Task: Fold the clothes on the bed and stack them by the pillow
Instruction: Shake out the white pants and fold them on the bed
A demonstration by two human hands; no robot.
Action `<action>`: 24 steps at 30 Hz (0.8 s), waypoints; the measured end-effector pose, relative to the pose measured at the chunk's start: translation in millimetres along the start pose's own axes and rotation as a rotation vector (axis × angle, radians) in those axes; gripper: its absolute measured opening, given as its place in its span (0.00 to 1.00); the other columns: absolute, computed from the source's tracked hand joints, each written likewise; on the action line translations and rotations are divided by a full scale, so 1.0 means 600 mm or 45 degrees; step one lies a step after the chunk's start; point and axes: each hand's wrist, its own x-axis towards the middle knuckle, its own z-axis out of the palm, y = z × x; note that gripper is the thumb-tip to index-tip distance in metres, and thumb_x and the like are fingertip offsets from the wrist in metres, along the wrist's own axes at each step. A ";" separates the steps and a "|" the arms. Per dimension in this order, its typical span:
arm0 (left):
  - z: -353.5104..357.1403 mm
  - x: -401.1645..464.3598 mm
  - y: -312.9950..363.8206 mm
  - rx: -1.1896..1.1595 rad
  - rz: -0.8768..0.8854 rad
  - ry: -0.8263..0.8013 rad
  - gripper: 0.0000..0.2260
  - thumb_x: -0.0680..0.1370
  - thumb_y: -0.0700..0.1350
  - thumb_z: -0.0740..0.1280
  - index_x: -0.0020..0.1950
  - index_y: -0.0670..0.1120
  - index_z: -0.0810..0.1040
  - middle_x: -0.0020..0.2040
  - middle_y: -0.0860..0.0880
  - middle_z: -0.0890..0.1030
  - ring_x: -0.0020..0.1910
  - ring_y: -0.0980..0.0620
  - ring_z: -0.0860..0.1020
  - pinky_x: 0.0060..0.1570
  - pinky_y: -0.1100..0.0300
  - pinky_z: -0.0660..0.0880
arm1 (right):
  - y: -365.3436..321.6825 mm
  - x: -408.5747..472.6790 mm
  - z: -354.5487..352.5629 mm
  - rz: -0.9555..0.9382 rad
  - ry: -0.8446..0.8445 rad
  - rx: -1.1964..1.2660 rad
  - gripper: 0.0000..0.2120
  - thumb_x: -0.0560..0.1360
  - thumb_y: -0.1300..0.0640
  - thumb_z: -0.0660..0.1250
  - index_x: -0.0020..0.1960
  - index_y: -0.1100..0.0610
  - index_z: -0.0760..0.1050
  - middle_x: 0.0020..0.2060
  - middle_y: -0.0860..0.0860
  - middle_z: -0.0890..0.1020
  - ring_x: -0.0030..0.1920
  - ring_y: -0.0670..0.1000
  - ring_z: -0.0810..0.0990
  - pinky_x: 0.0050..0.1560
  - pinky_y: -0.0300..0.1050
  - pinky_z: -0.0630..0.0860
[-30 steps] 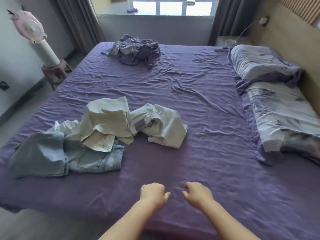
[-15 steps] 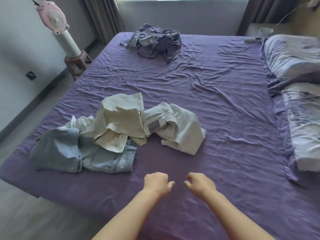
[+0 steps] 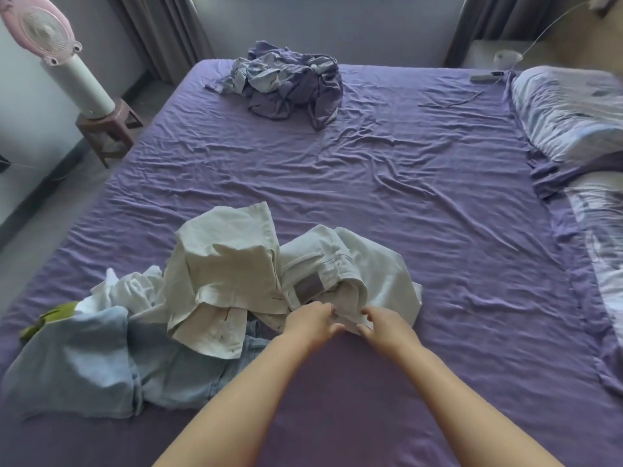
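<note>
Both hands reach out over the near edge of the purple bed (image 3: 421, 203) and meet at the cream trousers (image 3: 337, 264), which lie crumpled in the near middle of the sheet. The left hand (image 3: 312, 323) has its fingers curled down onto the near hem of the cream cloth, thumb pointing toward the other hand; it seems to be pinching the fabric, though the fingertips are hidden under the knuckles and the grip cannot be told for sure. The right hand (image 3: 384, 326) sits just beside it, fingers bent and slightly apart, their tips touching the same cream edge with the thumb tucked below.

The trousers are bunched in two humps, waistband and a grey-brown label patch (facing up) near the hands. Their left hump overlaps a pair of light blue jeans (image 3: 101, 358), which spread flat toward the near left corner of the bed. Between the two lies a rumpled white garment (image 3: 131, 291), and a bit of green cloth (image 3: 50, 318) pokes out at the jeans' far left edge.

At the far end of the bed sits a separate heap of purple and pale blue clothes (image 3: 286, 82), well apart from the near pile. Two patterned pillows (image 3: 573, 109) line the right side of the mattress. On the floor at the left a pink fan (image 3: 50, 38) stands on a small brown stool (image 3: 108, 126), beside grey curtains.
</note>
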 end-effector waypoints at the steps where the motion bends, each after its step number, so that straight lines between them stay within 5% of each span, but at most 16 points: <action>1: -0.006 0.017 -0.009 -0.031 0.020 -0.021 0.20 0.77 0.58 0.62 0.65 0.49 0.71 0.61 0.46 0.75 0.61 0.45 0.74 0.55 0.51 0.72 | -0.003 0.016 -0.002 0.011 -0.007 -0.002 0.22 0.77 0.50 0.61 0.68 0.55 0.67 0.63 0.54 0.75 0.64 0.54 0.73 0.61 0.48 0.71; 8: -0.009 0.116 -0.040 -0.142 0.062 -0.034 0.26 0.76 0.53 0.65 0.72 0.50 0.64 0.66 0.46 0.70 0.66 0.45 0.69 0.60 0.52 0.67 | -0.017 0.111 -0.013 0.078 0.000 0.010 0.27 0.76 0.51 0.64 0.72 0.55 0.60 0.66 0.55 0.70 0.66 0.56 0.68 0.63 0.50 0.68; 15: 0.011 0.215 -0.055 -0.152 0.003 -0.001 0.25 0.74 0.50 0.68 0.69 0.50 0.64 0.65 0.48 0.68 0.65 0.46 0.67 0.58 0.50 0.70 | -0.011 0.204 0.009 0.160 0.005 0.002 0.31 0.75 0.53 0.64 0.74 0.55 0.55 0.66 0.55 0.70 0.66 0.56 0.69 0.63 0.49 0.67; 24: 0.030 0.261 -0.065 -0.010 0.001 0.024 0.27 0.74 0.47 0.66 0.72 0.50 0.61 0.65 0.46 0.68 0.65 0.44 0.65 0.59 0.50 0.69 | 0.009 0.237 0.024 0.129 0.037 0.125 0.27 0.71 0.66 0.60 0.69 0.53 0.61 0.62 0.53 0.72 0.59 0.56 0.74 0.53 0.47 0.71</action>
